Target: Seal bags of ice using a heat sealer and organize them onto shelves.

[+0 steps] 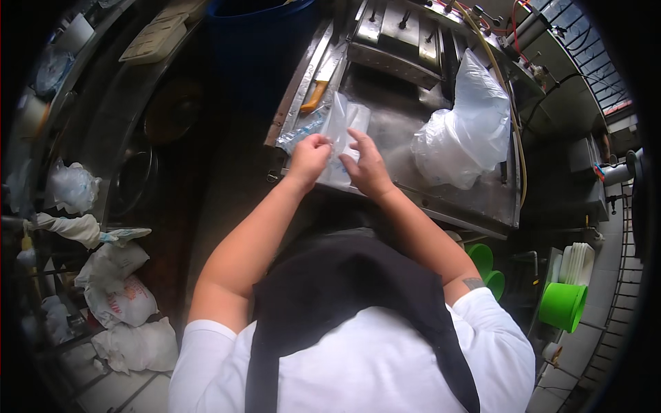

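My left hand [309, 159] pinches the edge of a clear plastic bag [337, 117] at the near left corner of a stainless-steel work surface [390, 116]. Just to its right is my right hand [369, 164], its thumb and fingers apart over whitish plastic [335, 175]; whether the fingertips touch it is unclear. A pale roll or folded stack of plastic [360, 114] lies behind my hands. Crumpled clear plastic with blue print [304, 129] rests on the left. Beyond that is a knife with an orange handle [314, 96]. A large, puffed translucent plastic bag [459, 137] stands at the right.
Steel covers with knobs [395, 46] occupy the back of the surface, beside a yellowish hose [488, 49]. A blue barrel [258, 46] stands behind left. White sacks [126, 299] sit at lower left, and green containers [563, 307] at right.
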A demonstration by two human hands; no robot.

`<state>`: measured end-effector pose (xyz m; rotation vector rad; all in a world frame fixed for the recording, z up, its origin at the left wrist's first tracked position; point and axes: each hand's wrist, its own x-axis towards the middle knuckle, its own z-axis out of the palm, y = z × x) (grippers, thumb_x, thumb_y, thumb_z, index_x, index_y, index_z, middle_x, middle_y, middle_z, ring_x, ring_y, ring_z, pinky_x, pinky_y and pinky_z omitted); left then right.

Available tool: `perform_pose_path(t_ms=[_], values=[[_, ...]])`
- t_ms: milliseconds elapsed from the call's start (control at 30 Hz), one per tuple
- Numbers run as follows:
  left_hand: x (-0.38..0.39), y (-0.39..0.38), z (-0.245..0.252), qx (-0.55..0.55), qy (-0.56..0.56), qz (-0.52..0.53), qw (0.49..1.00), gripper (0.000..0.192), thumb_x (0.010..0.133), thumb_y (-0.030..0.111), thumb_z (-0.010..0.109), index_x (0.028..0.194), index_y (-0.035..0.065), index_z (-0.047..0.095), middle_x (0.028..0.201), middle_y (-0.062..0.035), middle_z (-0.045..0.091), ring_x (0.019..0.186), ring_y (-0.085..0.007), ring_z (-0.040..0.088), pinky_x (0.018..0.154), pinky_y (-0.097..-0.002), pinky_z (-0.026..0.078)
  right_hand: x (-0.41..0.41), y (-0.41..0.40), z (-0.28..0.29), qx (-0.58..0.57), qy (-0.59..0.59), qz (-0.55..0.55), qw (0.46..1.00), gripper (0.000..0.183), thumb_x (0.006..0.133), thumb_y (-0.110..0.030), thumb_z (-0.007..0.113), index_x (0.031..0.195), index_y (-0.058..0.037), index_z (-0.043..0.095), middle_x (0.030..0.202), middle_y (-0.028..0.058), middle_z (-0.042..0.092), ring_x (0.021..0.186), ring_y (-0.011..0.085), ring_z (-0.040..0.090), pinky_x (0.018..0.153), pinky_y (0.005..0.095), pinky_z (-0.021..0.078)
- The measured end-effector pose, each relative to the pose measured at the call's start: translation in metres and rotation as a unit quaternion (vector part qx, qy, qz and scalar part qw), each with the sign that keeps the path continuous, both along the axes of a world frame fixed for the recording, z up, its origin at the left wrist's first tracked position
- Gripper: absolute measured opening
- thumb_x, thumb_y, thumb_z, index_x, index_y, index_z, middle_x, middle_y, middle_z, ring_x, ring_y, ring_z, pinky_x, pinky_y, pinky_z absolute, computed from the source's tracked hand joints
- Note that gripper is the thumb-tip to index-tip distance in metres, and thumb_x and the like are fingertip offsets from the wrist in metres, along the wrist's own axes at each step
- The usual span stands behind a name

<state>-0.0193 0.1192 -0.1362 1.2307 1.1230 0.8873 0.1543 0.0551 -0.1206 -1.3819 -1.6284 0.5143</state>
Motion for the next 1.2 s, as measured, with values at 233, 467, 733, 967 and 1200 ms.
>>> perform_pose_path(t_ms=[233,467,733,967,1200], values=[[0.012,-0.032,0.029,0.346,0.258,-0.126,0.893,0.020,0.097,0.008,0.063,0.113,0.0014,0.073,0.104,-0.0227,0.071,0.102,-0.0439,0.068,0.089,-0.0508,0.056,0.016,-0.015,-0.004,-0.307,0.502,-0.028,0.808,0.027,0.107,-0.025,0.067,0.124,-0.0030,0.066,0.110,0.0072,0.072,0.087,0.0167,0.070,0.081,0.0339,0.0586],[0.016,-0.046,0.022,0.312,0.215,-0.138,0.915,0.023,0.097,0.021,0.070,0.108,0.0014,0.071,0.104,-0.0213,0.073,0.100,-0.0418,0.070,0.087,-0.0469,0.056,0.021,-0.013,-0.017,-0.290,0.479,-0.026,0.828,0.022,0.104,-0.027,0.071,0.113,-0.0073,0.069,0.099,0.0040,0.073,0.084,0.0151,0.071,0.077,0.0297,0.0570],[-0.021,0.018,0.043,0.058,0.023,0.158,0.985,0.018,0.105,0.016,0.058,0.101,0.0014,0.068,0.081,-0.0043,0.068,0.072,-0.0137,0.064,0.067,-0.0311,0.053,0.023,0.000,-0.025,-0.184,0.035,0.032,0.982,0.042,0.099,-0.029,0.074,0.131,-0.0016,0.068,0.128,0.0189,0.071,0.113,0.0327,0.071,0.099,0.0414,0.0558],[-0.035,0.022,0.062,0.015,-0.013,0.167,0.986,0.018,0.109,0.019,0.057,0.105,0.0031,0.064,0.085,-0.0051,0.066,0.068,-0.0153,0.064,0.059,-0.0305,0.053,0.012,0.020,-0.032,-0.146,-0.285,0.140,0.937,0.072,0.096,-0.033,0.074,0.159,-0.0134,0.044,0.163,0.0130,0.045,0.148,0.0436,0.044,0.116,0.0530,0.0445],[-0.121,0.030,0.096,0.094,-0.103,0.347,0.927,0.017,0.112,0.018,0.052,0.103,0.0053,0.060,0.079,-0.0022,0.061,0.063,-0.0110,0.060,0.053,-0.0277,0.050,0.006,0.044,-0.031,-0.241,-0.430,0.171,0.853,0.088,0.094,-0.036,0.075,0.169,-0.0257,0.029,0.167,0.0068,0.037,0.153,0.0456,0.032,0.112,0.0706,0.0383]])
